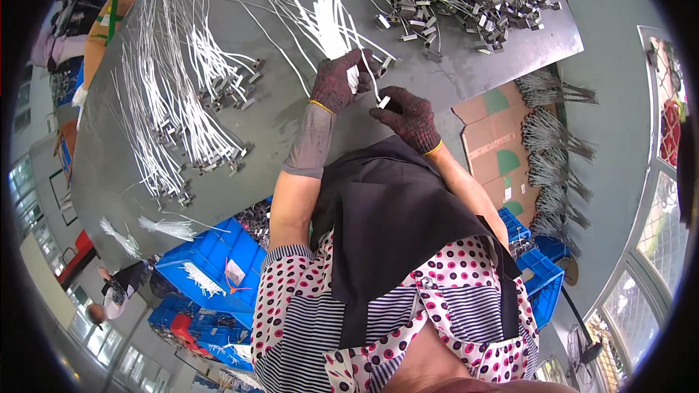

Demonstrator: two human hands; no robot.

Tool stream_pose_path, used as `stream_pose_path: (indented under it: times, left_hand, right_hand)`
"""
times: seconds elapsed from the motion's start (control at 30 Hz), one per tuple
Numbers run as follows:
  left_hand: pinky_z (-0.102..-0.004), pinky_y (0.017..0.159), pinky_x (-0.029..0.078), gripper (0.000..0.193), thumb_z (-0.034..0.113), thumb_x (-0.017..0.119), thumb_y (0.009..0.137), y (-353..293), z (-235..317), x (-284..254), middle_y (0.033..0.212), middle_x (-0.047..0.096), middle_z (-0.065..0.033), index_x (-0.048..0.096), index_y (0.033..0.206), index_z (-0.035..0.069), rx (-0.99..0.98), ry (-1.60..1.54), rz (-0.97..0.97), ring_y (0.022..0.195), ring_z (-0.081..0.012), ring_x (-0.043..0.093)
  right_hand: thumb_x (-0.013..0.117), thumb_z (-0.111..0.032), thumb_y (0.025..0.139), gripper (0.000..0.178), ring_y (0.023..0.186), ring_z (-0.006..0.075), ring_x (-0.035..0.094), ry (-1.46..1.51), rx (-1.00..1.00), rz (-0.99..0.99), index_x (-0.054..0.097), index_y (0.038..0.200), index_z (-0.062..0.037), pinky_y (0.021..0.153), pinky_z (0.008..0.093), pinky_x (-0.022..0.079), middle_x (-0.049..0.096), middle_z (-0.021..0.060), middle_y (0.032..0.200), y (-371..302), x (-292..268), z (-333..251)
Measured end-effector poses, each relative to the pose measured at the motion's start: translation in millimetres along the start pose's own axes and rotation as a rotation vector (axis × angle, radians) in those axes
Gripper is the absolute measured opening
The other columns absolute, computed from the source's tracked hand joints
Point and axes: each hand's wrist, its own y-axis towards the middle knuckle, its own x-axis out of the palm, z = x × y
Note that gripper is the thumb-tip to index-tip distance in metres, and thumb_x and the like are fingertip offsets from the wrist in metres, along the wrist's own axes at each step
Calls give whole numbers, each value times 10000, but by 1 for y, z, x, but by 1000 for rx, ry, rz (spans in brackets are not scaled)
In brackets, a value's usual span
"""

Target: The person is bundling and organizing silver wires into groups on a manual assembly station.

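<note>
My left hand (pixel 336 82), in a dark knitted glove, is closed round a bundle of thin white sleeves (pixel 328 25) whose ends fan out above the fist. My right hand (pixel 413 122), in a matching glove, pinches a small pale block (pixel 384 102) at the end of a wire. A white sleeve (pixel 370 76) runs from that block up toward the left hand. Both hands are just above the near edge of the grey metal table (pixel 273 135).
Bunches of sleeved wires (pixel 207 127) with small metal ends lie left on the table. A large heap of metal-ended wires (pixel 488 7) covers the far right. Blue crates (pixel 211 258) stand below left, flattened cardboard (pixel 491 138) at right. Another person (pixel 120 287) is at lower left.
</note>
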Motion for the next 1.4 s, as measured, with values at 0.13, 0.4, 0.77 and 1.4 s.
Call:
stream_pose_path:
  times: [0.13, 0.4, 0.77, 1.4]
  left_hand:
    - [-264, 649, 529, 317, 111, 705, 837, 3, -9, -6, 881, 706, -37, 653, 1145, 56, 365, 274, 1, 707, -107, 639]
    - [-338, 576, 540, 350, 313, 785, 807, 33, 7, -39, 799, 681, -75, 694, 950, 6, 263, 315, 373, 676, -187, 662]
    - [-306, 778, 510, 298, 259, 558, 931, -67, 0, -35, 836, 701, -65, 738, 973, 25, 390, 783, 41, 802, -164, 654]
    - [-303, 704, 530, 215, 104, 658, 906, -100, -66, 23, 911, 681, -61, 692, 1065, -37, 46, 370, -89, 754, -157, 650]
  right_hand:
    - [796, -208, 808, 388, 677, 133, 660, 388, 356, 30, 666, 1107, 3, 638, 283, 533, 701, 95, 778, 6, 5, -4]
    - [740, -282, 868, 391, 679, 161, 665, 260, 310, -23, 660, 1117, 9, 639, 303, 538, 721, 112, 822, 41, 0, 3]
    - [622, -328, 833, 375, 947, 437, 655, -596, 393, 360, 660, 1107, -75, 808, 518, 522, 690, 222, 1001, 121, -87, 65]
    - [701, -277, 718, 380, 907, 410, 679, -492, 454, 23, 716, 964, 11, 802, 459, 551, 695, 254, 988, 77, -81, 63]
